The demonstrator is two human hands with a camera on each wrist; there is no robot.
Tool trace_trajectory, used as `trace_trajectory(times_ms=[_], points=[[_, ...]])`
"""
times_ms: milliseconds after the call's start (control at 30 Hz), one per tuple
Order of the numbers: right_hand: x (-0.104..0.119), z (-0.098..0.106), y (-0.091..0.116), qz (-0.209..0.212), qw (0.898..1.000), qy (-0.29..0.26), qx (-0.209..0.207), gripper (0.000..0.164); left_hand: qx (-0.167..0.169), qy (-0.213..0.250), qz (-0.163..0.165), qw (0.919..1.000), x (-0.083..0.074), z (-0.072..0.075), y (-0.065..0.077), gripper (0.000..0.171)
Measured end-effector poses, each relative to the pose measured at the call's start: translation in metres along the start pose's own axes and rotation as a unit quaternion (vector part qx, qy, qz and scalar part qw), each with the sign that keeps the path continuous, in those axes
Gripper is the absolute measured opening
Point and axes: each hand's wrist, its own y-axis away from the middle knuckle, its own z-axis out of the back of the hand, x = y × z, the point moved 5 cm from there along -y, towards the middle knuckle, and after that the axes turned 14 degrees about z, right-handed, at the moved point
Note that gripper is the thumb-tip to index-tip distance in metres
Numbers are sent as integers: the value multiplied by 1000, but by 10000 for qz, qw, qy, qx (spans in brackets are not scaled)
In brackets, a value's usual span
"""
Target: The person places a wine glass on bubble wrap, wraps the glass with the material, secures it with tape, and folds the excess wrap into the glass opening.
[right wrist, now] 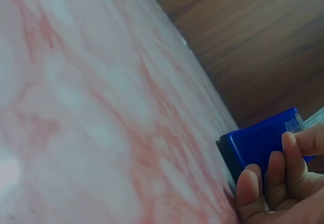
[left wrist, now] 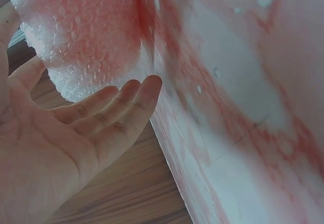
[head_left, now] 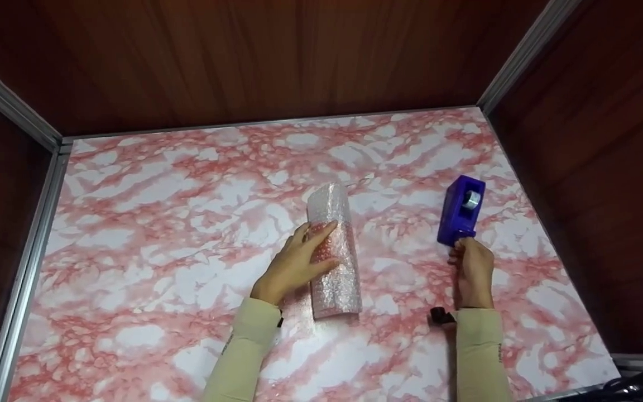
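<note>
A bundle of bubble wrap (head_left: 338, 290), folded into a long flat roll, lies in the middle of the table in the head view. My left hand (head_left: 291, 267) rests on its left side with the thumb and fingers spread; in the left wrist view the fingers (left wrist: 121, 127) are nearly straight beside the bubble wrap (left wrist: 86, 36). To the right stands a blue tape dispenser (head_left: 451, 215) holding a roll of clear tape (head_left: 471, 200). At its near end, my right hand (head_left: 476, 268) pinches the tape's free end (right wrist: 293, 126) between thumb and forefinger. What the bubble wrap covers is hidden.
The table (head_left: 148, 234) has a red and white marbled top. Dark wood-look panels (head_left: 277, 61) with metal frame rails (head_left: 25, 251) stand at the back and both sides. Black cables (head_left: 642, 382) lie at the near right corner.
</note>
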Motion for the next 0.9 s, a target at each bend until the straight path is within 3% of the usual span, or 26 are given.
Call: trace_trajectory(times_ms=[200, 733, 900], points=[[1, 1, -1, 12, 9995, 312, -39, 17, 51, -27, 9, 10000, 0, -1, -1, 76], [0, 0, 2, -171, 9994, 278, -146, 20, 32, 27, -17, 10000, -1, -2, 0, 76], [-1, -2, 0, 56, 9986, 461, -270, 18, 51, 13, 17, 10000, -1, -3, -1, 76]])
